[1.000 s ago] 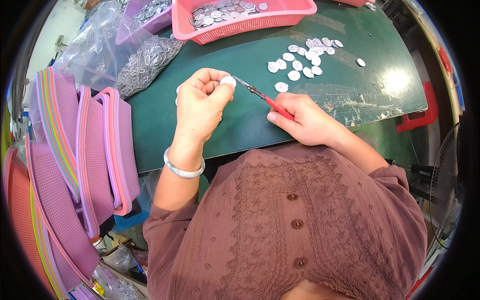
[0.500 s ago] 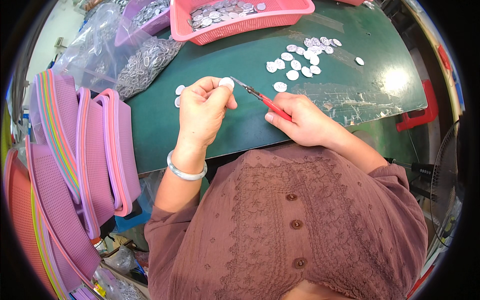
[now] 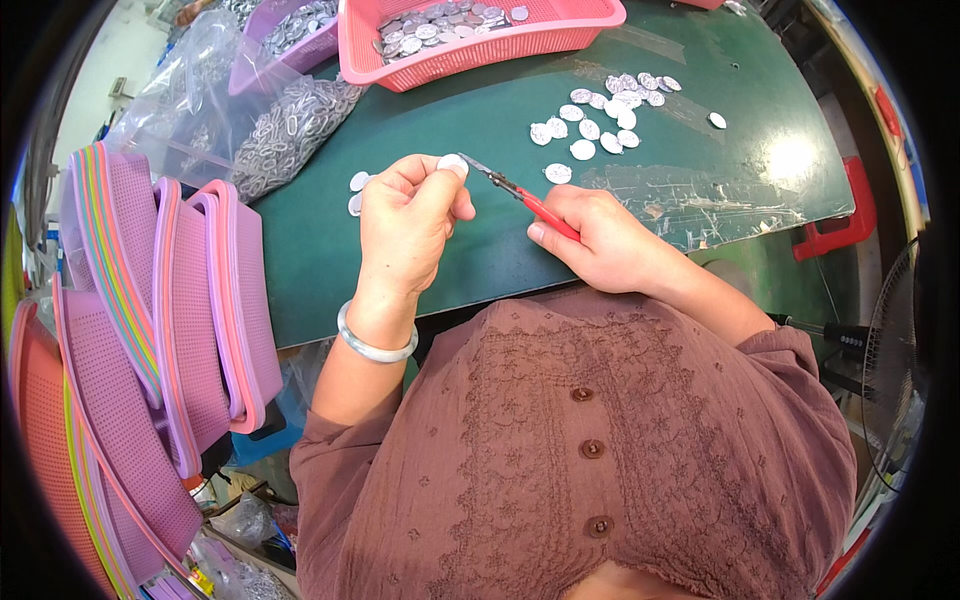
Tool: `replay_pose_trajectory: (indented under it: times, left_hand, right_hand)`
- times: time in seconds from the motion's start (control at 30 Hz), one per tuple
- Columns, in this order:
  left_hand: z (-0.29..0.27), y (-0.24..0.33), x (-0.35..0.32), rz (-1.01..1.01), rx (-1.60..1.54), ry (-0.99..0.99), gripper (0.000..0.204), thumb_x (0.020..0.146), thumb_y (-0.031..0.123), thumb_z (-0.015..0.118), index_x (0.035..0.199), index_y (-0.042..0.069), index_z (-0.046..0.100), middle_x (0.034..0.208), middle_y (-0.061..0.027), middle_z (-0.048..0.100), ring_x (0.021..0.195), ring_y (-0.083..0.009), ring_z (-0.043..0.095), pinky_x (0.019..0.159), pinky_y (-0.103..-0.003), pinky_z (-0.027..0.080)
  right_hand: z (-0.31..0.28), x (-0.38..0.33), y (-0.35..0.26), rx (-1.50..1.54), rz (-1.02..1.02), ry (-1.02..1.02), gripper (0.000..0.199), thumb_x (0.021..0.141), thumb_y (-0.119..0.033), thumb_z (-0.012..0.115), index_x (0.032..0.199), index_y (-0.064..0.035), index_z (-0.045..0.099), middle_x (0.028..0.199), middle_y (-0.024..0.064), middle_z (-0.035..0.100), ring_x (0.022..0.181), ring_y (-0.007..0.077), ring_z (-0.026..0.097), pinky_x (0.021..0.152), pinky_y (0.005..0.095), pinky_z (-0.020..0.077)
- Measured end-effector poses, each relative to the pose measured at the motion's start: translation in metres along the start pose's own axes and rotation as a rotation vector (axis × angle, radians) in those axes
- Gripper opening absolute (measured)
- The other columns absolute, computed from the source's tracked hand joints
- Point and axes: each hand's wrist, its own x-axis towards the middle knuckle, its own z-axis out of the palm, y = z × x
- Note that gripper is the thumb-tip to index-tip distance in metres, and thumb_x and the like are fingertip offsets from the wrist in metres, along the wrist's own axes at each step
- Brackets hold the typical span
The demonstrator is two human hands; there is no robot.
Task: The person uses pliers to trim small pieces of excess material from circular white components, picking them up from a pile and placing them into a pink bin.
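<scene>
Between thumb and fingertips my left hand (image 3: 408, 215) pinches an oval silver medal (image 3: 453, 163). My right hand (image 3: 607, 240) is closed around the red handles of long-nose pliers (image 3: 545, 214), whose dark tips reach to the medal's edge. Whether the jaws grip anything at that edge is too small to tell. Two pale ovals (image 3: 357, 204) lie partly hidden beside my left hand. A scattered group of silver oval medals (image 3: 590, 130) lies on the green tabletop (image 3: 480, 250) beyond my right hand, one of them just past the pliers.
A pink basket (image 3: 480, 58) of medals stands at the far side, with a purple basket (image 3: 285, 60) beside it. A clear bag of metal clips (image 3: 290, 135) lies at the far left. Stacked plastic baskets (image 3: 240, 300) crowd the left table edge. A fan (image 3: 890, 340) stands right.
</scene>
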Motion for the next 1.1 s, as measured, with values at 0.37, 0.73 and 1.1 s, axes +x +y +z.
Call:
replay_pose_trajectory:
  times: [0.37, 0.73, 1.1]
  left_hand:
    - [0.002, -0.005, 0.002, -0.028, -0.179, -0.010, 0.007, 0.082, 0.003, 0.051, 0.080, -0.001, 0.057, 0.060, -0.0060, 0.054, 0.045, -0.0048, 0.039, 0.039, -0.017, 0.026]
    - [0.000, -0.012, 0.001, -0.024, -0.286, -0.025, 0.007, 0.083, 0.006, 0.055, 0.081, 0.001, 0.059, 0.062, -0.0061, 0.057, 0.046, -0.0043, 0.041, 0.040, -0.017, 0.029]
    - [0.000, -0.015, 0.000, 0.009, -0.241, 0.001, 0.009, 0.084, 0.008, 0.055, 0.085, 0.000, 0.060, 0.064, -0.0056, 0.058, 0.046, -0.0035, 0.041, 0.041, -0.016, 0.030]
  right_hand:
    - [0.000, 0.001, 0.004, 0.160, 0.069, -0.023, 0.026, 0.085, -0.020, 0.052, 0.073, 0.0025, 0.056, 0.069, 0.0171, 0.056, 0.067, 0.0321, 0.056, 0.064, 0.0386, 0.0442]
    - [-0.004, 0.001, 0.016, 0.486, 0.205, -0.116, 0.027, 0.084, -0.025, 0.056, 0.075, 0.0015, 0.056, 0.060, 0.0082, 0.052, 0.057, 0.0154, 0.047, 0.056, 0.0309, 0.0411]
    - [0.000, 0.003, 0.019, 0.253, 0.033, -0.059, 0.029, 0.084, -0.025, 0.056, 0.074, 0.0027, 0.054, 0.065, 0.0157, 0.053, 0.059, 0.0262, 0.054, 0.056, 0.0354, 0.0419]
